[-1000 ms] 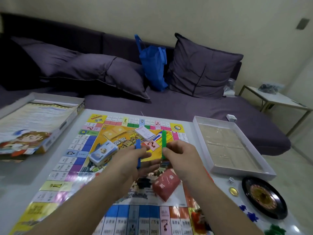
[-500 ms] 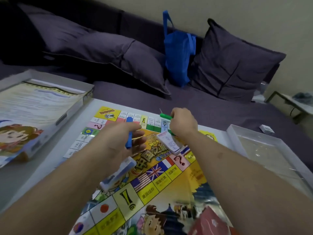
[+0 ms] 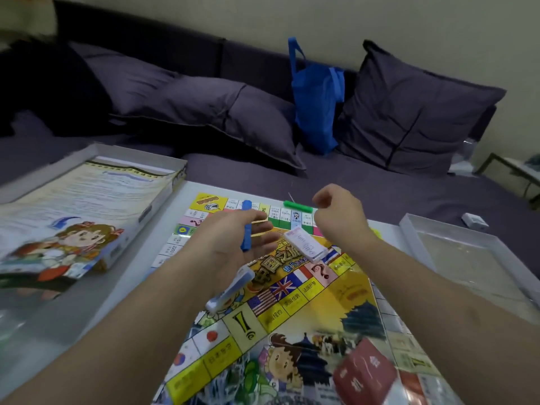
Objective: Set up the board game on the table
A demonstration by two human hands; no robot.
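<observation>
Now lying loose on the game board's (image 3: 292, 293) far edge after leaving the right hand (image 3: 339, 219), green stick (image 3: 297, 206); right hand curling empty just beside it. Spreading across the white table (image 3: 128, 287), board lying flat between box lid (image 3: 73, 217) and clear tray (image 3: 467, 252). Gripping an upright blue stick (image 3: 247, 226), left hand (image 3: 233, 244) hovering over the board

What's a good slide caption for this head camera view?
Left hand holds a blue stick; right hand places a green stick at the board's far edge.
</observation>
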